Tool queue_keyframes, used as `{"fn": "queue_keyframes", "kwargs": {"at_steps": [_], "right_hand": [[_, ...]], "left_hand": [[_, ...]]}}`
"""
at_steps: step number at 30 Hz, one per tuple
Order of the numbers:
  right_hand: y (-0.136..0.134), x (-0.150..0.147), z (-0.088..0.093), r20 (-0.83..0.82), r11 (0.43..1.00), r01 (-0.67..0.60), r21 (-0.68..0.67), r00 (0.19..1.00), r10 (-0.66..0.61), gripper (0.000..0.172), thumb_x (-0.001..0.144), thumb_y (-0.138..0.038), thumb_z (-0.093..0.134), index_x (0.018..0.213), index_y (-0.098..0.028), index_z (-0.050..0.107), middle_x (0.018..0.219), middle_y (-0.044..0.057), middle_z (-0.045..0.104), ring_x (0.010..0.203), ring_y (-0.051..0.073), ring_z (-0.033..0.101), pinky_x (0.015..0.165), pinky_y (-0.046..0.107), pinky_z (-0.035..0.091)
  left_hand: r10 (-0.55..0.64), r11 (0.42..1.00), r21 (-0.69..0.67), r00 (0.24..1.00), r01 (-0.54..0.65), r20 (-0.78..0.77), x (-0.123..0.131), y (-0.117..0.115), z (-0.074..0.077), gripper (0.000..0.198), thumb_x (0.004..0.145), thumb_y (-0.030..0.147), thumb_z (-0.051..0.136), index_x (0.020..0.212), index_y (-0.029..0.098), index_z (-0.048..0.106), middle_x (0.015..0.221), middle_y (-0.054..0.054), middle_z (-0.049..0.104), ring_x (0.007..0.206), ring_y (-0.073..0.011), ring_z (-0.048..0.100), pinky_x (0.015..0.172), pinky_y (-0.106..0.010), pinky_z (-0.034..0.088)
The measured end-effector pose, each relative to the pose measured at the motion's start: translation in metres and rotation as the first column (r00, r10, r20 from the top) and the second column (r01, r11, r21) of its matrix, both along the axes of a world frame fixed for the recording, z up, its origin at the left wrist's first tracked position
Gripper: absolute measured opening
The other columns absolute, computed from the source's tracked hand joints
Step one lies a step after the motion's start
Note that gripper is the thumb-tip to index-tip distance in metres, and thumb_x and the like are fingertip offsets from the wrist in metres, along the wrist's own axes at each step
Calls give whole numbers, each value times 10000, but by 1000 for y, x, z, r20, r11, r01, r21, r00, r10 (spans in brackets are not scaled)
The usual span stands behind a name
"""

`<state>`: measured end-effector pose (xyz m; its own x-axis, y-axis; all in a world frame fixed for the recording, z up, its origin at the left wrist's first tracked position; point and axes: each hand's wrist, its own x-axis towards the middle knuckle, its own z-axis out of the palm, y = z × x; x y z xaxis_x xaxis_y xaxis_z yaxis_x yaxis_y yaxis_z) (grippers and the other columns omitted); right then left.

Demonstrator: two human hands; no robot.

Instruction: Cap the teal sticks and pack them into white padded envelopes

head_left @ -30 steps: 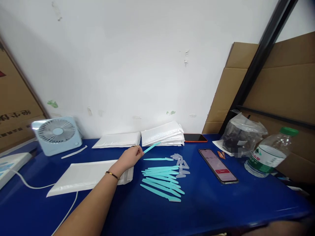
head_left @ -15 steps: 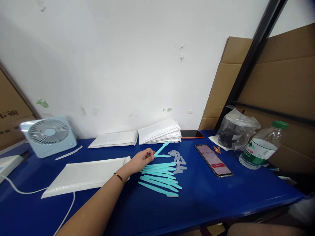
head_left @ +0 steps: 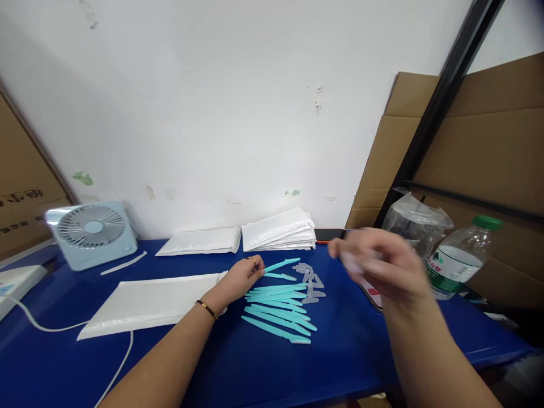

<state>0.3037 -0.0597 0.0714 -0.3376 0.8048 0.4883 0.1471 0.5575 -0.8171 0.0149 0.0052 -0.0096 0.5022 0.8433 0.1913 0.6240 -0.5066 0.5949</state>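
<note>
At the far left a printed cardboard box (head_left: 25, 170) leans by the wall, with a white device (head_left: 19, 286) and its pale cord (head_left: 49, 328) below it on the blue table (head_left: 255, 368). Next comes a light blue fan (head_left: 91, 233), tilted back, and a thin white strip (head_left: 123, 263) just beside it. A white padded envelope (head_left: 148, 303) lies flat in front, partly behind the left forearm, while a low stack of envelopes (head_left: 199, 241) sits near the wall. The left hand (head_left: 240, 280), with a ring and a dark wristband (head_left: 206, 309), pinches one teal razor (head_left: 283, 264) by its end between thumb and fingers; the razor points right. Another razor (head_left: 283, 276) lies just under it, and a loose fan of teal razors (head_left: 278, 315) spreads nearer the table's front edge. Behind is a taller, uneven envelope pile (head_left: 278, 229). Small translucent caps (head_left: 310, 293) cluster right of the razors. A phone (head_left: 327, 236) lies against the wall. The right hand (head_left: 382, 260), blurred, is raised with curled fingers; whether it holds anything I cannot tell. It partly covers a second phone (head_left: 371, 292). Beyond stand a plastic-bagged cup (head_left: 414, 221) and a green-capped bottle (head_left: 454, 258).
</note>
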Motion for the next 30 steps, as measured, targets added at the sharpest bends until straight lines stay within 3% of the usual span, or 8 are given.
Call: {"fn": "queue_keyframes", "kwargs": {"at_steps": [4,7,10,24,28,30], "right_hand": [[38,-15,-18,323,990,104,96,937,-130,168,752,-357,619,784,-196,655,760,38,618,683,147,554,643,279,442],[57,-16,-43,412,984,158,80,894,-177,184,767,-354,596,809,-188,667,743,33,630,644,137,557,591,250,430],[63,-14,-57,447,980,168,107,872,-199,183,768,-348,598,812,-192,682,739,34,643,640,139,567,597,246,431],[69,-40,-66,490,990,59,128,864,-115,156,792,-300,576,847,-206,688,800,31,652,690,132,578,632,233,435],[78,-29,-73,579,979,131,158,790,-199,152,796,-262,551,817,-194,685,783,35,634,672,130,558,622,229,410],[83,-22,-78,646,977,147,152,734,-210,114,760,-243,582,764,-188,681,777,35,624,666,132,549,615,226,398]], "left_hand": [[73,992,110,995,-66,-61,-6,5,6,137,846,296,378,775,206,454,657,25,490,610,-130,453,583,-242,321],[76,987,145,994,-64,-79,-9,9,6,123,847,269,381,758,208,440,658,26,492,620,-131,461,588,-241,317],[83,985,159,992,-66,-100,-10,10,6,117,847,252,385,752,206,436,676,21,501,644,-133,472,599,-243,319],[100,987,143,976,-72,-193,-6,6,8,119,838,275,419,786,207,502,730,-2,558,705,-154,513,626,-262,348],[170,974,177,974,-143,-147,-7,6,4,166,776,313,527,907,211,548,879,-31,579,838,-180,528,707,-273,386],[134,979,172,984,-112,-118,-4,3,3,191,767,344,542,899,209,569,920,-39,578,863,-184,527,734,-276,393]]}}
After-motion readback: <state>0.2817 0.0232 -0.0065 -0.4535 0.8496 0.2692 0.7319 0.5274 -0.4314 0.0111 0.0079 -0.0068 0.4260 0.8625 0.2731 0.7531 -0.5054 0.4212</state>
